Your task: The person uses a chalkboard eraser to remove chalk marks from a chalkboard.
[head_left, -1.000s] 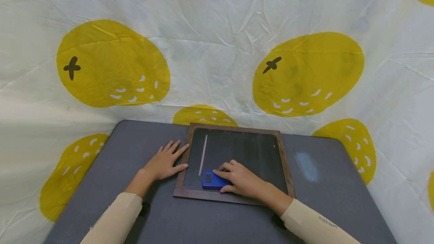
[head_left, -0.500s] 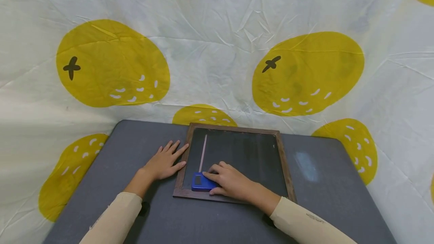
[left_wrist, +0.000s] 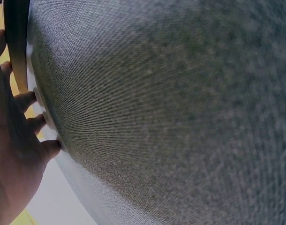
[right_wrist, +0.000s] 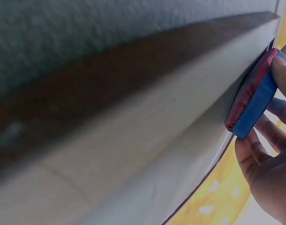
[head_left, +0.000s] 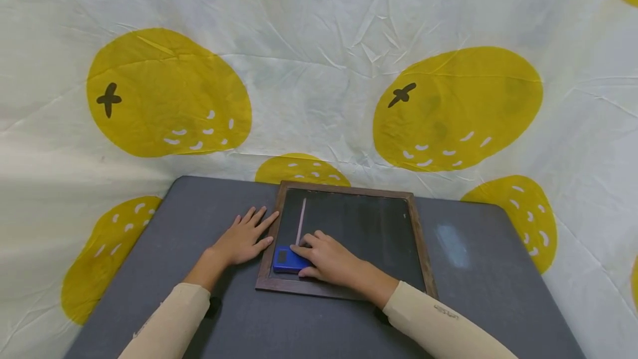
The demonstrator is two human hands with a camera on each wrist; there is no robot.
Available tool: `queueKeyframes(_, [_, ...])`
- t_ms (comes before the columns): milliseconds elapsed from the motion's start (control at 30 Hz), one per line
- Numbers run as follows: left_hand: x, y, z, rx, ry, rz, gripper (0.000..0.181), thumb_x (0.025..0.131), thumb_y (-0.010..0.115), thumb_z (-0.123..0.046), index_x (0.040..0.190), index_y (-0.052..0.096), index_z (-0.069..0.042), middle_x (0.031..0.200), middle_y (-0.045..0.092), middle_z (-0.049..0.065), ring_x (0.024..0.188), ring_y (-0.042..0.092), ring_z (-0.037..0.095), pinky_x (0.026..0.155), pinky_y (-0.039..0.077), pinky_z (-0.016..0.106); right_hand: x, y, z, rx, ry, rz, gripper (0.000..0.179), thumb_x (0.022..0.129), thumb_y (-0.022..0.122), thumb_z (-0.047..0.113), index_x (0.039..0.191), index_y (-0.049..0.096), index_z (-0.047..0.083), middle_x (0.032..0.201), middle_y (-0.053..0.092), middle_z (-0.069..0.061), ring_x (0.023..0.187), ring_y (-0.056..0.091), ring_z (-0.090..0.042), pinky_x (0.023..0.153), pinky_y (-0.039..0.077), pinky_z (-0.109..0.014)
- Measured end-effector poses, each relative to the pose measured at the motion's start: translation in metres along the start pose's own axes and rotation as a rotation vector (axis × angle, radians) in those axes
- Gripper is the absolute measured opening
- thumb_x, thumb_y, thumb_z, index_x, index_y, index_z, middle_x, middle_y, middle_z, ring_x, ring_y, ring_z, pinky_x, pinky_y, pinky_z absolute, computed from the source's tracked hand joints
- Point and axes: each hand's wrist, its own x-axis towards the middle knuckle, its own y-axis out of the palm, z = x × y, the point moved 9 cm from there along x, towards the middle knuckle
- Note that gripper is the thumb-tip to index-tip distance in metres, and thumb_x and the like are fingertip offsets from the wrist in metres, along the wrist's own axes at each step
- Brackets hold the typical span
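A wood-framed blackboard (head_left: 359, 231) lies on the dark table, with one pale pink chalk line (head_left: 301, 220) running down its left side. My right hand (head_left: 329, 259) grips a blue chalkboard eraser (head_left: 289, 260) by its edges, near the board's lower left corner at the foot of the line. In the right wrist view the eraser (right_wrist: 253, 103) shows a reddish pad under its blue back, turned to the board. My left hand (head_left: 241, 240) lies flat with fingers spread, its fingertips at the left side of the frame; in the left wrist view those fingers (left_wrist: 26, 101) are straight.
The grey table (head_left: 239, 320) reaches out on both sides of the board. A whitish chalk smudge (head_left: 452, 245) marks the tabletop at the right. Behind the table hangs a white cloth (head_left: 309, 87) printed with yellow fruit.
My right hand has slid the eraser leftward along the lower part of the board, then slightly up. The chalk line's lower end is now shorter to view. My left hand stays put.
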Motion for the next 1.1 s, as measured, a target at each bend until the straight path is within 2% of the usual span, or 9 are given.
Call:
queueKeyframes(333, [-0.001,0.001,0.001,0.01,-0.013,0.019,0.066,0.11,0.041,-0.049,0.167,0.02,-0.024,0.171,0.022,0.019,0.157,0.017,0.049,0.118,0.019,0.075,0.017,0.0,-0.024,0.008,0.051,-0.011,0.063,0.097,0.069,0.051,0.149,0.058,0.017,0.129,0.065,-0.008,0.099,0.057,-0.021,0.089,0.053,-0.035])
queueKeyframes(500, [0.001,0.003,0.002,0.01,-0.017,0.03,0.067,0.109,0.039,-0.052,0.168,0.017,-0.026,0.172,0.02,0.017,0.158,0.015,0.047,0.119,0.018,0.074,0.027,-0.001,-0.044,0.053,0.114,0.017,0.062,0.098,0.068,0.049,0.15,0.057,0.017,0.132,0.064,-0.009,0.103,0.057,-0.023,0.092,0.053,-0.039])
queueKeyframes(767, [0.002,0.004,0.002,-0.009,-0.003,0.008,0.067,0.109,0.041,-0.052,0.167,0.021,-0.025,0.171,0.022,0.018,0.157,0.016,0.047,0.118,0.018,0.075,0.045,0.0,-0.083,0.062,0.194,0.024,0.062,0.097,0.07,0.046,0.149,0.058,0.016,0.133,0.063,-0.01,0.103,0.057,-0.025,0.094,0.051,-0.04])
queueKeyframes(900, [0.002,0.004,0.002,-0.006,0.009,-0.001,0.067,0.109,0.041,-0.051,0.167,0.022,-0.023,0.17,0.023,0.02,0.156,0.017,0.049,0.117,0.019,0.076,0.055,0.001,-0.102,0.058,0.246,0.041,0.062,0.099,0.067,0.047,0.152,0.054,0.018,0.136,0.061,-0.009,0.108,0.057,-0.025,0.098,0.05,-0.04])
queueKeyframes(1100, [0.002,0.002,0.003,0.0,0.0,0.012,0.067,0.109,0.041,-0.052,0.167,0.022,-0.025,0.171,0.022,0.018,0.157,0.016,0.047,0.119,0.018,0.075,0.064,0.0,-0.124,0.125,0.327,0.039,0.062,0.099,0.068,0.043,0.153,0.053,0.017,0.14,0.059,-0.012,0.119,0.057,-0.031,0.109,0.046,-0.046])
